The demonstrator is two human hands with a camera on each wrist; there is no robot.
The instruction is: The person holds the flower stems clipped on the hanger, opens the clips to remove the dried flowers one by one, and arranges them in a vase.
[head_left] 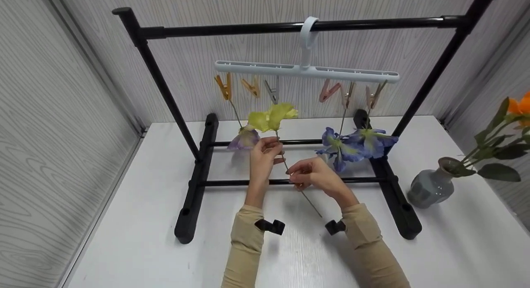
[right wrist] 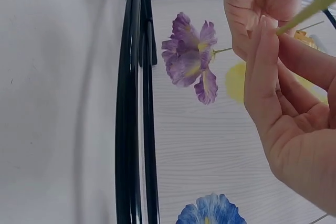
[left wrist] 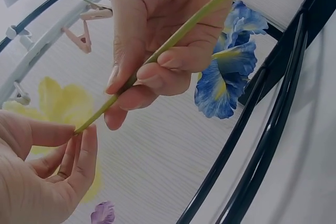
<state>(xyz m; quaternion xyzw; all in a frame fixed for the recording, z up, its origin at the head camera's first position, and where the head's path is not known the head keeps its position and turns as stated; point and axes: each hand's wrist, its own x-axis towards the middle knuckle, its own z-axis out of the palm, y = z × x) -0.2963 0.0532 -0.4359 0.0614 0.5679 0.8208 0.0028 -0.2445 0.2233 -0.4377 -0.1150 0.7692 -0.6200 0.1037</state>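
A yellow artificial flower (head_left: pixel 271 117) on a long thin green stem (left wrist: pixel 181 31) is held between both hands in front of the hanger. My left hand (head_left: pixel 263 157) pinches the stem just below the bloom. Lower down, my right hand (head_left: pixel 312 174) pinches the same stem with thumb and fingers, and the stem's free end slants down to the right past it. Behind the bloom, a grey clothespin (head_left: pixel 272 91) hangs from the pale blue hanger (head_left: pixel 265 68). A purple flower (right wrist: pixel 189 59) hangs upside down left of the yellow one, from an orange clothespin (head_left: pixel 224 87).
The hanger hooks over a black rack's top bar (head_left: pixel 232 30). At its right, two blue flowers (head_left: pixel 337 147) hang upside down from pink clothespins (head_left: pixel 348 97). Another orange clothespin (head_left: pixel 251 88) and a pink one hang without flowers. A grey vase (head_left: pixel 430 188) with an orange flower stands right.
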